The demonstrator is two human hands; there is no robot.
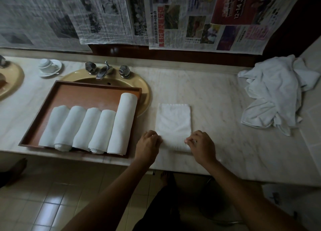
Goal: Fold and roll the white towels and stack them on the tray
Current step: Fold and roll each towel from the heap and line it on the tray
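The folded towel (173, 125) lay on the desk (217, 100) just right of the tray (86, 92), its long axis running near to far. Both hands, left hand (147, 144) and right hand (201, 145), pinched its near corners with curled fingers, each equally close; rolling would likely run away toward the far end
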